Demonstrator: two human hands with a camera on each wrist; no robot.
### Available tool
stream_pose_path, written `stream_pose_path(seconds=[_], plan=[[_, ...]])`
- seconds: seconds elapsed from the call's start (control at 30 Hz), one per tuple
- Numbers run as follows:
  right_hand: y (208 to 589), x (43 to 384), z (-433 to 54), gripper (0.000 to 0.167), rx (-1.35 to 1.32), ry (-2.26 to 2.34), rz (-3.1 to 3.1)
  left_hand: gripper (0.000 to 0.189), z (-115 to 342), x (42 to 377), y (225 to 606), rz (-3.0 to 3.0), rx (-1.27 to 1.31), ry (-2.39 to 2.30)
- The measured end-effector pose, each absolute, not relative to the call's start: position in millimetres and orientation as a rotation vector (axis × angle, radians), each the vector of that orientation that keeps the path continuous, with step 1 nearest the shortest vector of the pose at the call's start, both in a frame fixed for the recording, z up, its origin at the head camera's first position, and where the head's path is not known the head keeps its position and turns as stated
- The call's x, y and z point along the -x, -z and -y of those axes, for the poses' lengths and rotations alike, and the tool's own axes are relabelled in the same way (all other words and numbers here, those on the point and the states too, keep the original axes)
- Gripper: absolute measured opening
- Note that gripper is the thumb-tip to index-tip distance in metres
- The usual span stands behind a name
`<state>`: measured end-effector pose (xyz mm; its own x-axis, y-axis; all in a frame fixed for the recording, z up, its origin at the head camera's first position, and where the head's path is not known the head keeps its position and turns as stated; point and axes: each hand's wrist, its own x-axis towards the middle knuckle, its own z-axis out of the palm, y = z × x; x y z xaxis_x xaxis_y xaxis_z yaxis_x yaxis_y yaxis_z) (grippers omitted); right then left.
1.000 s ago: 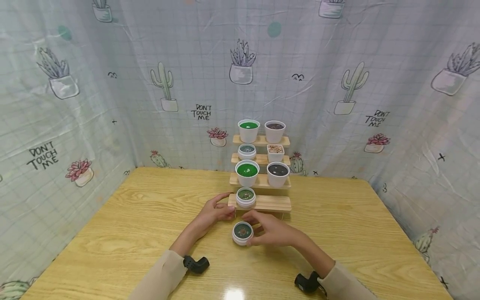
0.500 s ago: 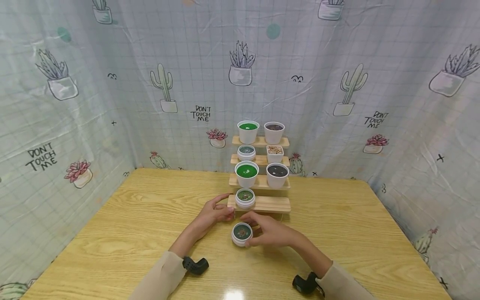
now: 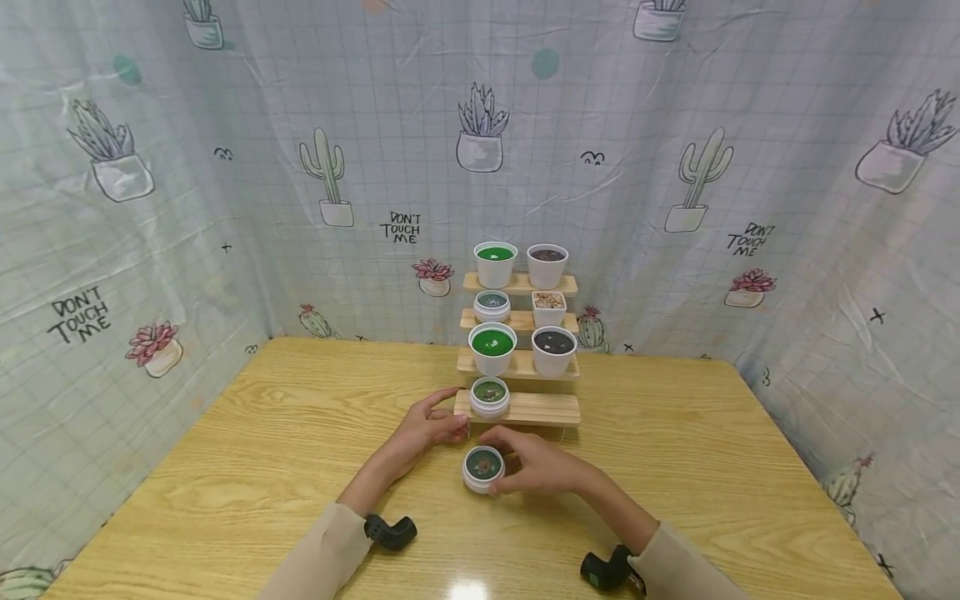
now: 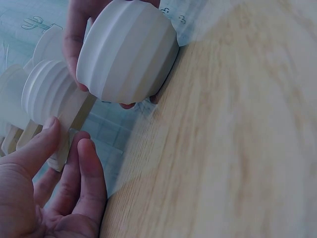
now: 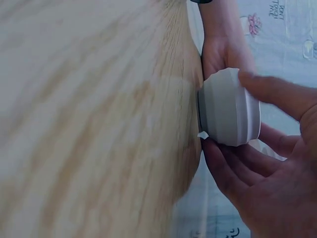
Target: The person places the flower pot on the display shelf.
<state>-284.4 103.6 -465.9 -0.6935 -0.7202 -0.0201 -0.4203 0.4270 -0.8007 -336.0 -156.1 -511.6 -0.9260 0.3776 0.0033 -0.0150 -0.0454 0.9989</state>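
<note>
My right hand [image 3: 543, 463] grips a small white ribbed bowl [image 3: 483, 467] with a dark green filling. The bowl sits upright on the table in front of a stepped wooden stand [image 3: 546, 407]; in the right wrist view the thumb lies on one side of it, the fingers on the other. My left hand [image 3: 422, 427] pinches the left end of the stand's lowest step, thumb at the edge, as the left wrist view shows. A similar white bowl [image 3: 490, 402] with a speckled green filling stands on that step's left half, close to the left fingers.
Higher steps carry green-filled cups [image 3: 492, 353], dark-filled cups [image 3: 554, 353], a low bluish-topped bowl [image 3: 492, 308] and a square cup of tan bits [image 3: 549, 310]. The yellow wood-grain table [image 3: 315, 400] ends at a cactus-print curtain [image 3: 390, 125] behind and at both sides.
</note>
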Motion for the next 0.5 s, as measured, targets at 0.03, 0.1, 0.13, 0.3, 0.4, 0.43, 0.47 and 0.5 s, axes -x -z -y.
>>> stream_pose_path(seconds=[0.03, 0.1, 0.13, 0.3, 0.4, 0.43, 0.47, 0.5], plan=[[466.6, 284.5, -103.2, 0.065, 0.977, 1.153, -2.328, 0.074, 156.2, 335.8, 511.8, -1.957, -0.39, -2.057], [468.2, 285.0, -102.5, 0.064, 0.978, 1.156, -2.333, 0.074, 156.3, 335.4, 511.9, -1.955, -0.39, -2.061], [468.9, 285.3, -102.3, 0.064, 0.976, 1.159, -2.336, 0.074, 156.3, 335.2, 512.0, -1.95, -0.384, -2.064], [471.6, 286.7, -101.9, 0.064, 0.982, 1.138, -2.364, 0.073, 156.6, 335.5, 512.4, -1.948, -0.388, -2.064], [472.1, 286.5, -101.6, 0.066, 1.002, 1.112, -2.387, 0.073, 156.3, 336.1, 512.5, -1.953, -0.393, -2.059], [472.2, 286.4, -101.6, 0.065, 1.008, 1.103, -2.394, 0.073, 156.2, 336.2, 512.5, -1.954, -0.39, -2.058], [472.5, 286.4, -101.6, 0.065, 1.018, 1.096, -2.402, 0.074, 156.2, 336.5, 512.5, -1.957, -0.396, -2.055], [472.3, 286.1, -101.4, 0.064, 1.024, 1.09, -2.407, 0.073, 156.1, 336.5, 512.3, -1.958, -0.395, -2.055]])
